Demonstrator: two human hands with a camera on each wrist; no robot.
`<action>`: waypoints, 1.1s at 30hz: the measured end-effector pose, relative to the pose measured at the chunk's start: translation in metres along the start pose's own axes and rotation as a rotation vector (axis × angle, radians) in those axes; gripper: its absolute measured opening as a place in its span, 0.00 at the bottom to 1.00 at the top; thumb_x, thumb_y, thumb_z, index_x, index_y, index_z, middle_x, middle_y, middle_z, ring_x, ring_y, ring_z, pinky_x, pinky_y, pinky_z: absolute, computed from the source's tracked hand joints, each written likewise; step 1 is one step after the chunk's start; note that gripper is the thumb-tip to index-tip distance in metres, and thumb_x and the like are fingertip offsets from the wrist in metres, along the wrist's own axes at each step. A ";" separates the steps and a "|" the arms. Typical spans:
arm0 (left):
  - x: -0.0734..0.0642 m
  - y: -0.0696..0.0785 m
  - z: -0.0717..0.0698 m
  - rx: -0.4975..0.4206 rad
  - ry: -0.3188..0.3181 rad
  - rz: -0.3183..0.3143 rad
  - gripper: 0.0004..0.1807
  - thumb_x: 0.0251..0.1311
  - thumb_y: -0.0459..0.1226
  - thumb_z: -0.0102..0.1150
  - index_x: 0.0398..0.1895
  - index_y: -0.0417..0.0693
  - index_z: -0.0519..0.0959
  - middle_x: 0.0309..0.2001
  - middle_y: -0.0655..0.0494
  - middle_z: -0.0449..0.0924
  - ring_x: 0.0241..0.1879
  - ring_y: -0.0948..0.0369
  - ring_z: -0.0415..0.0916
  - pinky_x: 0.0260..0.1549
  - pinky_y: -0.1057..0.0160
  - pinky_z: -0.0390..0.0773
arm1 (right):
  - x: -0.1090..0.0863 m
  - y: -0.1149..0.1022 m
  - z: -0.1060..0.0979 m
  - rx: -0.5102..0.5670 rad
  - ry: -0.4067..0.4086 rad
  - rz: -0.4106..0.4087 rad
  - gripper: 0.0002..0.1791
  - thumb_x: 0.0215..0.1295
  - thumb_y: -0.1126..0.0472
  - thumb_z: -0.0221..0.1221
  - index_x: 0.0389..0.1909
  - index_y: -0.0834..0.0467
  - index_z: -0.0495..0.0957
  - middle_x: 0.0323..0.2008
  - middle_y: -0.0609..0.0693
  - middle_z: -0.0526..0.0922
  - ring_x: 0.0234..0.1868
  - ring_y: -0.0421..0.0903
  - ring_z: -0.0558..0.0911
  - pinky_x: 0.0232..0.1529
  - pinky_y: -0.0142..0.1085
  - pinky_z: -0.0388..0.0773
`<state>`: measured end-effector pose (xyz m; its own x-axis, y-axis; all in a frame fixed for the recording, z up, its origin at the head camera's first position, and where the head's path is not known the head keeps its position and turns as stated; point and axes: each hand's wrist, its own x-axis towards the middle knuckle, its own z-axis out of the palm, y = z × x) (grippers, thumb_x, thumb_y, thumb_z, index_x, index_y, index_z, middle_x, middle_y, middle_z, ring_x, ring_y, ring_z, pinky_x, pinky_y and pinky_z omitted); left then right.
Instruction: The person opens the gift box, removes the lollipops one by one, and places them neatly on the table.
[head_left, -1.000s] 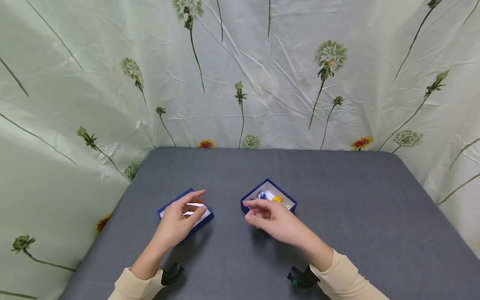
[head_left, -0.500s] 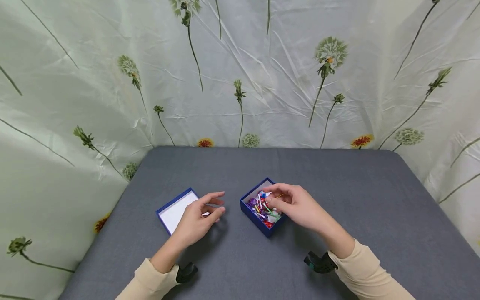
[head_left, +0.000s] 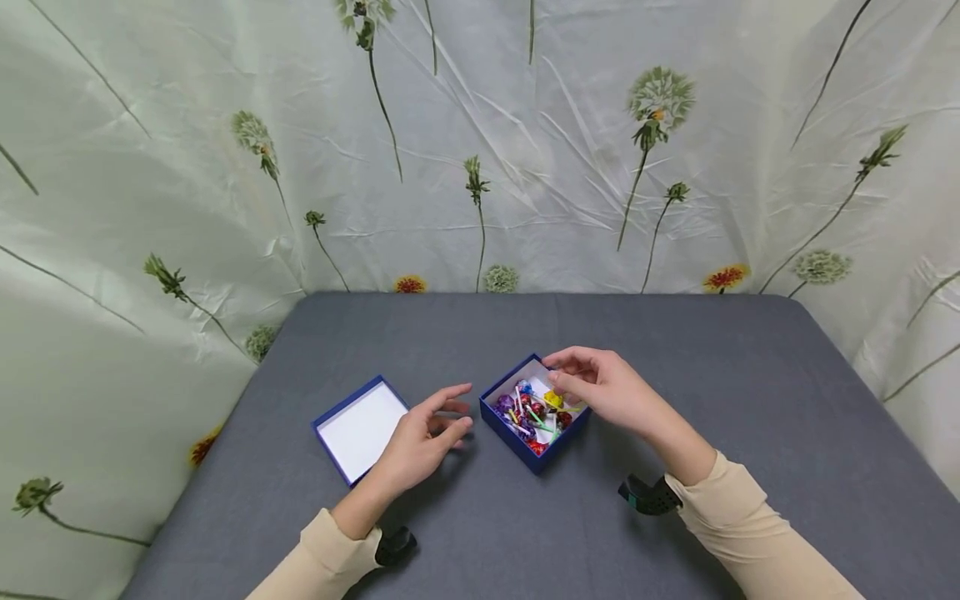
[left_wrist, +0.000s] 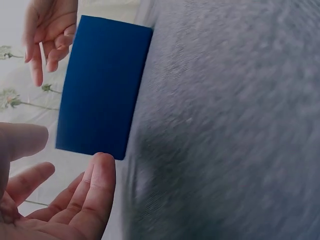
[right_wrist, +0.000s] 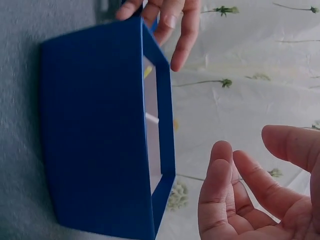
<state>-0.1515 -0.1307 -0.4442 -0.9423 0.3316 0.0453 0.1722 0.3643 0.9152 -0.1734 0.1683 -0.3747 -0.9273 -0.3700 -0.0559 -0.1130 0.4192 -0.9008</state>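
A blue box (head_left: 517, 446) with a pale inside stands on the grey table. Several lollipops (head_left: 534, 410) in bright wrappers, with thin coloured sticks, lie in it. At the box's left side my left hand (head_left: 422, 440) has its fingers loosely spread, fingertips right by the wall in the left wrist view. My right hand (head_left: 600, 387) hovers at the box's right rim, fingers and thumb parted. Nothing sits between them in the right wrist view, where the box (right_wrist: 97, 135) fills the left half.
To the left, a blue lid (head_left: 360, 429) lies with its white inside up, partly behind the left hand. Past the grey table (head_left: 712, 383) hangs a pale curtain (head_left: 555, 167) with dandelion prints.
My left hand has moved right, from over the lid to the box's left side. My right hand has moved right and back across the box, uncovering the lollipops.
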 end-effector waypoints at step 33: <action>-0.001 -0.011 0.013 -0.177 -0.121 -0.064 0.25 0.76 0.36 0.48 0.72 0.66 0.67 0.63 0.44 0.75 0.56 0.51 0.81 0.53 0.56 0.83 | 0.036 -0.001 0.002 -0.193 -0.077 0.075 0.18 0.74 0.56 0.57 0.59 0.58 0.79 0.41 0.58 0.86 0.43 0.54 0.87 0.48 0.50 0.83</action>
<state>-0.1491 -0.1238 -0.4590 -0.9065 0.4188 -0.0534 0.0504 0.2328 0.9712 -0.2065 0.1529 -0.3761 -0.9065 -0.3910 -0.1594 -0.1174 0.5960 -0.7943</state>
